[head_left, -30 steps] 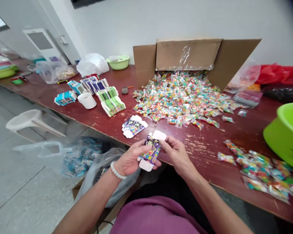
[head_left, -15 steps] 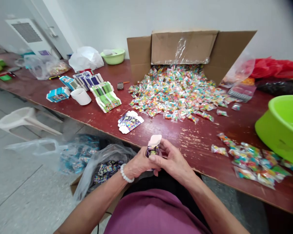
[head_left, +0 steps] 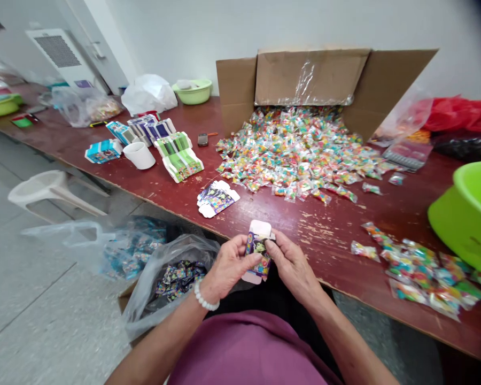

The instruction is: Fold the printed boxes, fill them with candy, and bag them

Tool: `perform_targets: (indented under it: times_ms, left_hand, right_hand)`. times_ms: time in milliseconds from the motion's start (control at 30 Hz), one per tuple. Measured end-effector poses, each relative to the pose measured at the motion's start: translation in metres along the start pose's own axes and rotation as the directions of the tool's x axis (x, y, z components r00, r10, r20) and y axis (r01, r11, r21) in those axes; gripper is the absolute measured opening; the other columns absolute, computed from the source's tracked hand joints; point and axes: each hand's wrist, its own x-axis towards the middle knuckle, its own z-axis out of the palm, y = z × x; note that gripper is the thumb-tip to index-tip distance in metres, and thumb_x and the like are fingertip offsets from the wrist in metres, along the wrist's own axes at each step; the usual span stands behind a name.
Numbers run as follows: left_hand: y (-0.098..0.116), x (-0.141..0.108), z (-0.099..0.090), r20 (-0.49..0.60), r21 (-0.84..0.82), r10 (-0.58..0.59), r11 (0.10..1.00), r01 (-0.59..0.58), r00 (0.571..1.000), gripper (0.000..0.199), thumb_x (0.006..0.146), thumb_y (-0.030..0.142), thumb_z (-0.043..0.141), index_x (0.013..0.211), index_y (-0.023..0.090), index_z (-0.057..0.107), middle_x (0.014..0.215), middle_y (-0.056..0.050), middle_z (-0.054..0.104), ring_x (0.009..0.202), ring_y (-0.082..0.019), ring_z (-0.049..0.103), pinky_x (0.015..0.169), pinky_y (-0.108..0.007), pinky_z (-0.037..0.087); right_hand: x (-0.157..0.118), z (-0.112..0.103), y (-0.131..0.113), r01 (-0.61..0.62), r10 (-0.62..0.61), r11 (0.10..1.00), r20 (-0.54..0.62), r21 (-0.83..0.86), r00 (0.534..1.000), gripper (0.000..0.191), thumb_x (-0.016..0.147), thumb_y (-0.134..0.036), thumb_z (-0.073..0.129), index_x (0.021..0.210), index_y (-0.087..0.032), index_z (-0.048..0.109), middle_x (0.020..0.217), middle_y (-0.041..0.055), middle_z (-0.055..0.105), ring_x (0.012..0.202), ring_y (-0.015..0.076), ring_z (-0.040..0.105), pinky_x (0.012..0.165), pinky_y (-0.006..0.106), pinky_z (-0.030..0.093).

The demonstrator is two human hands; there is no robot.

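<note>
Between my hands, at the table's front edge, is a small purple printed carton (head_left: 260, 247) with white flaps sticking out at its top and bottom. My left hand (head_left: 230, 267), with a white bead bracelet at the wrist, grips its left side, thumb across the front. Fingers of my right hand (head_left: 294, 264) hold the right side, the thumb near the upper front. A few flat cartons (head_left: 217, 199) of the same print lie on the table just beyond. Left of my lap, an open clear bag (head_left: 170, 286) holds several small dark packets.
Wrapped candies (head_left: 296, 155) spill from a large cardboard box (head_left: 310, 77) on the table. More candy packets (head_left: 420, 270) lie by a green basin (head_left: 460, 214) at right. Stacked green cartons (head_left: 180, 156) and a white cup (head_left: 139, 155) stand at left. A white stool (head_left: 52, 187) is on the floor.
The carton has turned so its printed front faces me more fully, with its lower flap now showing. My hands have moved slightly apart along its sides. The view has shifted slightly.
</note>
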Motion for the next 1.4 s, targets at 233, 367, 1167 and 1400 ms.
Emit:
perform_targets:
  times_ms: [233, 367, 1167, 1400]
  left_hand:
    - [-0.003, -0.007, 0.013, -0.138, -0.062, 0.165, 0.983, -0.174, 0.977, 0.071, 0.073, 0.028, 0.081, 0.128, 0.028, 0.036, 0.094, -0.002, 0.072, 0.070, -0.016, 0.069, 0.065, -0.029, 0.057]
    - [-0.004, -0.006, 0.010, -0.082, -0.051, 0.169, 0.984, -0.173, 0.982, 0.056, 0.076, 0.027, 0.078, 0.120, 0.027, 0.044, 0.087, 0.001, 0.070, 0.065, -0.014, 0.067, 0.062, -0.028, 0.057]
    - [-0.012, -0.007, 0.007, 0.174, -0.094, -0.153, 0.981, 0.171, 0.973, 0.046, 0.094, 0.054, 0.048, 0.124, 0.019, 0.049, 0.080, -0.005, 0.065, 0.056, -0.017, 0.066, 0.050, -0.025, 0.050]
    - [-0.019, 0.002, 0.009, 0.100, -0.123, -0.224, 0.964, 0.236, 0.969, 0.065, 0.089, 0.070, 0.039, 0.122, 0.018, 0.058, 0.072, -0.003, 0.065, 0.047, -0.014, 0.061, 0.044, -0.023, 0.047]
  right_hand:
    - [-0.003, 0.016, 0.010, 0.024, 0.034, 0.964, -0.211, 0.264, 0.977, 0.038, 0.082, -0.034, 0.073, 0.115, -0.025, 0.058, 0.105, 0.0044, 0.070, 0.092, 0.0185, 0.065, 0.084, 0.032, 0.052]
    - [-0.004, 0.011, 0.009, 0.013, 0.044, 0.961, -0.199, 0.278, 0.979, 0.024, 0.081, -0.035, 0.074, 0.099, -0.022, 0.067, 0.093, 0.0023, 0.071, 0.083, 0.0171, 0.064, 0.079, 0.030, 0.051]
    - [-0.002, -0.021, 0.005, 0.092, -0.084, 0.989, 0.071, -0.116, 0.994, 0.025, 0.087, -0.042, 0.066, 0.082, -0.019, 0.071, 0.078, 0.0039, 0.070, 0.067, 0.0156, 0.063, 0.063, 0.027, 0.050]
    - [0.002, -0.022, -0.002, 0.013, 0.013, 0.990, 0.175, -0.144, 0.984, 0.018, 0.086, -0.037, 0.067, 0.092, -0.020, 0.070, 0.086, 0.0038, 0.074, 0.058, 0.0134, 0.064, 0.057, 0.026, 0.052]
